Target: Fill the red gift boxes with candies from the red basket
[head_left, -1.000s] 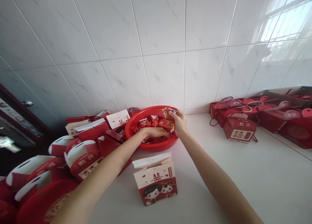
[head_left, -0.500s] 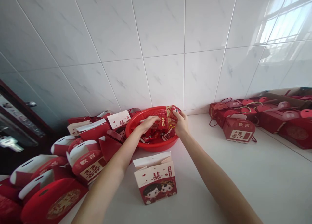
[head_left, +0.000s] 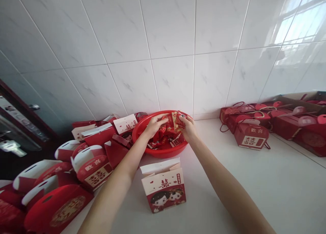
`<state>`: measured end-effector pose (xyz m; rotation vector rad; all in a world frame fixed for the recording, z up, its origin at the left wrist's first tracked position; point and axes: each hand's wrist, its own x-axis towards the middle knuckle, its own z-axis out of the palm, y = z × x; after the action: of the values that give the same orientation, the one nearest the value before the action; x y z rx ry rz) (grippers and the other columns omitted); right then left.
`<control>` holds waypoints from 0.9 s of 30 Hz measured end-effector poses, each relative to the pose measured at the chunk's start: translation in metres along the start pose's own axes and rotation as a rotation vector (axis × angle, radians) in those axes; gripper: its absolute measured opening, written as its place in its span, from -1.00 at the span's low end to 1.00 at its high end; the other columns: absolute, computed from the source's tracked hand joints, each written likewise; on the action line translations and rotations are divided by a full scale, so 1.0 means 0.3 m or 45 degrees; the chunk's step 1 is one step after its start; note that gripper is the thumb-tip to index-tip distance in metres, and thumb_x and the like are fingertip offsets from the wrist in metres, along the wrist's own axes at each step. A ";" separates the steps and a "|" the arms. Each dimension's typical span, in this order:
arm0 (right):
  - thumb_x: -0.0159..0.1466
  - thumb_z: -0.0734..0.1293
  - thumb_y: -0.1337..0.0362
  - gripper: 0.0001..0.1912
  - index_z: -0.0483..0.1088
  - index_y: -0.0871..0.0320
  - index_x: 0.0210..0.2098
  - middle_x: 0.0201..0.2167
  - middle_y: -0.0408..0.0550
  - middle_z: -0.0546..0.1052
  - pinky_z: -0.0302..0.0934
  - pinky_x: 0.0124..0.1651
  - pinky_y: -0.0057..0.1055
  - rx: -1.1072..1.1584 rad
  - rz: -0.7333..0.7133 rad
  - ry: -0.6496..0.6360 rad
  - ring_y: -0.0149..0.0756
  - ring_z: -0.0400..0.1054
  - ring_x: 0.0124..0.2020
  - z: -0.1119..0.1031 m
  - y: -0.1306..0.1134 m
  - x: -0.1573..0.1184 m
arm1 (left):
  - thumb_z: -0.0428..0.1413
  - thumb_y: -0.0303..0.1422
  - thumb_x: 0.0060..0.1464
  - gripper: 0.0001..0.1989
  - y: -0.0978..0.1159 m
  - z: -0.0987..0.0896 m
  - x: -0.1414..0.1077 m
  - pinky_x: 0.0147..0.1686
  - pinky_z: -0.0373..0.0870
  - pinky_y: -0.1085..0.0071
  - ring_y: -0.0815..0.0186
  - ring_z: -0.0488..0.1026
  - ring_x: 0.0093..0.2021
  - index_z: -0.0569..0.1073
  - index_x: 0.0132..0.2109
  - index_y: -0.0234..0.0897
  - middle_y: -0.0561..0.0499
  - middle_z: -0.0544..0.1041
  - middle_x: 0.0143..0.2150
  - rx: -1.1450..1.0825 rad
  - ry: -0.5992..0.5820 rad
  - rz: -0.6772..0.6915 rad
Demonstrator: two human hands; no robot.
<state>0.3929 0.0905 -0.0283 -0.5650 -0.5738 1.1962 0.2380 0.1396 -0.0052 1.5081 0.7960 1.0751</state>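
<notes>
Both my hands are over a red plastic basket that holds several small wrapped sweets, mostly red. My left hand is closed at the basket's left side, its fingers round a red packet. My right hand pinches red-and-gold packets above the right side of the basket. The two hands are close together, and the packets' lower parts are partly covered by fingers. In front of the basket stands a cream-and-red gift box with two cartoon figures, its top flaps up.
Many red and white gift boxes crowd the left side, several with open tops. On the right are closed red boxes with cord handles, beside a cardboard carton. A tiled wall rises behind the white tabletop.
My left hand has come up a little and now grips a red packet. My right hand has tilted its packets in toward the left hand. The gift box stays put.
</notes>
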 end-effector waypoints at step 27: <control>-0.04 0.49 0.34 -0.82 0.42 0.14 -0.47 -0.56 -0.21 0.54 0.28 -0.59 -0.48 0.024 0.019 0.028 -0.38 0.40 -0.56 0.010 -0.016 -0.005 | 0.39 -0.29 -0.24 -0.39 -0.036 -0.028 0.015 0.09 0.38 0.18 0.08 0.45 0.11 0.49 0.03 -0.24 -0.16 0.52 0.10 0.157 0.089 0.177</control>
<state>0.3939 0.0881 -0.0230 -0.5668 -0.5396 1.2069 0.2323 0.1490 -0.0147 1.6571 0.8279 1.2052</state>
